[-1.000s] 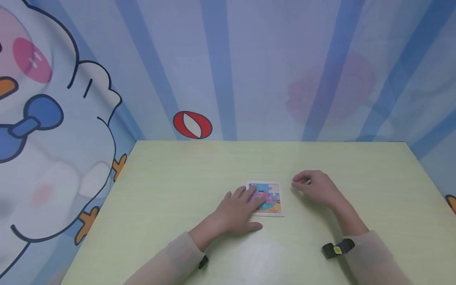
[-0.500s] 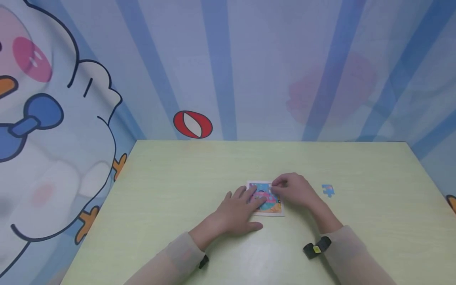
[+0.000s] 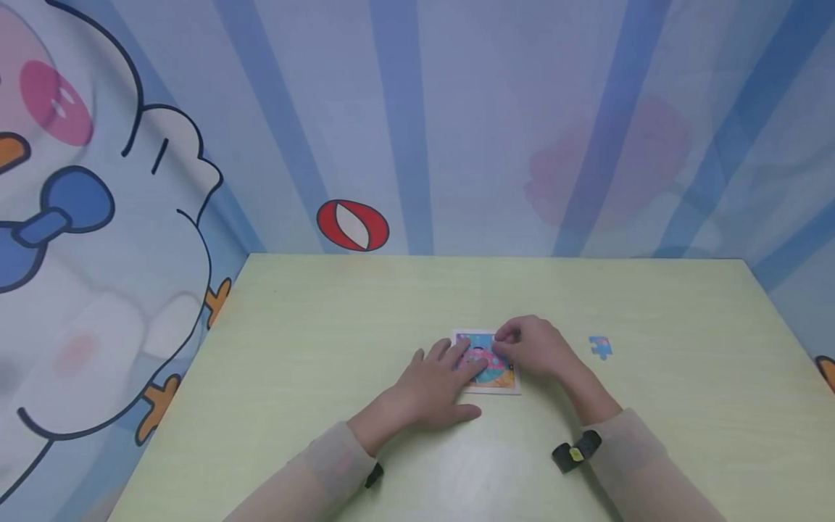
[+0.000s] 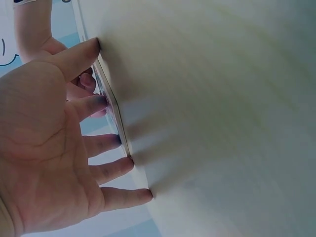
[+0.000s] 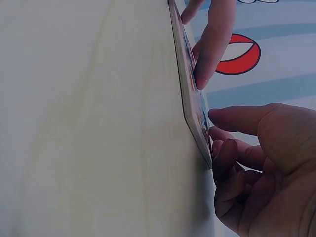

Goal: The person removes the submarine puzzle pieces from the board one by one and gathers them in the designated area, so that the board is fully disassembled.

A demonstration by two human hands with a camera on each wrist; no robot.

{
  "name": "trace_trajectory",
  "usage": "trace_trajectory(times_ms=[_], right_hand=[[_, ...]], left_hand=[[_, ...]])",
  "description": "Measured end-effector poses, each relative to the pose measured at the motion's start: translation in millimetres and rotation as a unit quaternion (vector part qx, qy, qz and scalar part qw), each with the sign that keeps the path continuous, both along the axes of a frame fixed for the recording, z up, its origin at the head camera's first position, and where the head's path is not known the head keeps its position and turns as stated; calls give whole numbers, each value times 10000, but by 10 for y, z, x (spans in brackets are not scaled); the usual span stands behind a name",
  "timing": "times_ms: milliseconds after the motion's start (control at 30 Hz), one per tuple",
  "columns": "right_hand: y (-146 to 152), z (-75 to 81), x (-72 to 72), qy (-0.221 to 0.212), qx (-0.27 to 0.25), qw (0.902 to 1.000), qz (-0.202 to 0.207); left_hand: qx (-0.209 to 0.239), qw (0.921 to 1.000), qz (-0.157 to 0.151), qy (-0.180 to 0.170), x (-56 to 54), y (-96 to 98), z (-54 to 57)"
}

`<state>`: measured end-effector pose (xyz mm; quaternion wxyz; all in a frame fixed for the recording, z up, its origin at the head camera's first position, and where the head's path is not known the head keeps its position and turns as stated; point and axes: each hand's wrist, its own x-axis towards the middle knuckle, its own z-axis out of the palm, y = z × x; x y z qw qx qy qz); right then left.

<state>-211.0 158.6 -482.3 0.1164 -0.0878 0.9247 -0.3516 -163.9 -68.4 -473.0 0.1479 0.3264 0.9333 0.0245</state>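
Observation:
A small square jigsaw puzzle point(image 3: 491, 382) with a pale frame and a colourful picture lies flat on the table. My left hand point(image 3: 430, 388) rests on its left side, fingers spread; the left wrist view shows the fingertips point(image 4: 112, 142) at the puzzle's edge, others down on the table. At the upper right corner my right hand point(image 3: 535, 348) has thumb and index finger close together, pinching a puzzle piece against the picture; the fingers mostly hide that piece. In the right wrist view the thumb point(image 5: 232, 119) meets the puzzle's surface, the other fingers curled.
A loose blue puzzle piece point(image 3: 600, 347) lies on the table right of my right hand. The pale yellow-green table point(image 3: 313, 312) ends at a striped blue cloth backdrop point(image 3: 470, 145) with cartoon prints. Each wrist wears a dark band.
My right hand has moved left from beside the puzzle onto its upper right corner, uncovering the loose blue piece. In the last half second it has barely shifted. The left hand stays put.

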Motion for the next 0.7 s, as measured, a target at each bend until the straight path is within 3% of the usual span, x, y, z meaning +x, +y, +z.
trace_trajectory(times_ms=[700], right_hand=[[-1, 10, 5, -89, -63, 9999, -48]], left_hand=[[-12, 10000, 7, 34, -4, 17, -12]])
